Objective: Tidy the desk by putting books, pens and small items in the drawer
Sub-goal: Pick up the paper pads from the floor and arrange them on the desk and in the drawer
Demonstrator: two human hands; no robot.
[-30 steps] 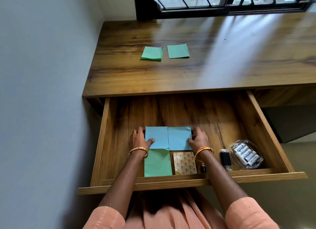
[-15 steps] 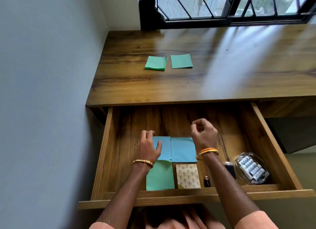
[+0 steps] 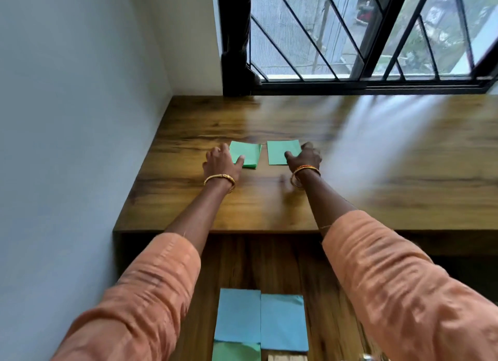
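Note:
Two green sticky-note pads lie flat side by side on the wooden desk [image 3: 377,172]. My left hand [image 3: 219,164] is at the left green pad [image 3: 249,154], thumb resting on its near part, fingers at its left edge. My right hand [image 3: 305,158] is at the right green pad [image 3: 281,150], thumb on its near right corner, fingers past its right edge. Below the desk edge the open drawer [image 3: 269,258] holds two blue pads [image 3: 238,315] [image 3: 283,321], another green pad [image 3: 235,351] and a patterned item [image 3: 285,357].
A white wall [image 3: 67,145] borders the desk and drawer on the left. A barred window [image 3: 363,37] with a dark frame runs along the desk's back edge. My orange sleeves cover the drawer's sides.
Both hands have left the blue pads in the drawer and reached forward to the two green pads on the desk. My view has tilted up toward the window.

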